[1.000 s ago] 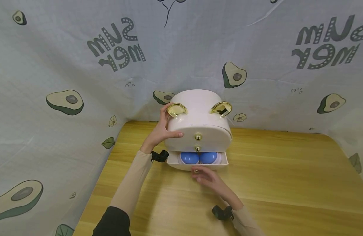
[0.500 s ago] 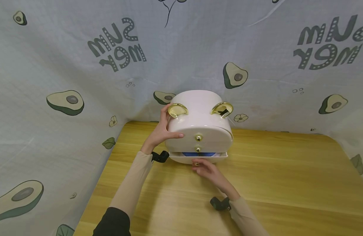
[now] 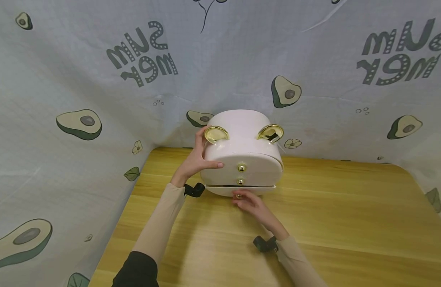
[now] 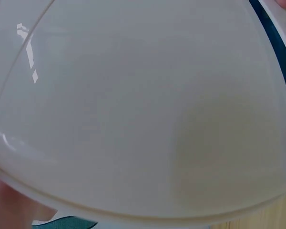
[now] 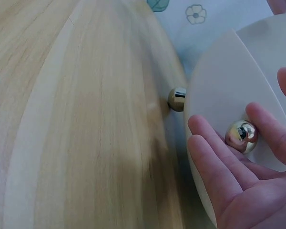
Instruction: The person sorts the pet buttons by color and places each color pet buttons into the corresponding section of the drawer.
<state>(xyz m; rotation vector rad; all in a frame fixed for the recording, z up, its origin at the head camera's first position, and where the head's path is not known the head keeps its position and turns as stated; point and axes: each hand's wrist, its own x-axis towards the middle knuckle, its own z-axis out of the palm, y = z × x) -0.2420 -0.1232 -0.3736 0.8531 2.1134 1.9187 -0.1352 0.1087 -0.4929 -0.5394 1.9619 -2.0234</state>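
Observation:
A glossy white storage box (image 3: 242,137) with gold ears stands on the table against the backdrop. Its low front drawer (image 3: 220,191) is almost fully in, with a thin dark gap along its top edge. My left hand (image 3: 195,161) grips the box's left side, thumb on the front and fingers reaching behind. At the drawer front is my right hand (image 3: 254,207). In the right wrist view its extended fingers (image 5: 217,167) lie on either side of the drawer's gold knob (image 5: 241,137). The left wrist view is filled by the box's white side (image 4: 133,114).
The wooden table (image 3: 349,207) stretches to both sides and in front of the box. Behind it hangs a pale cloth (image 3: 220,71) printed with avocados and lettering. Another gold ball (image 5: 177,99) shows under the box edge in the right wrist view.
The lower drawer has moved inward with my right hand, and the blue round things in it have gone from sight. My left hand has stayed on the box.

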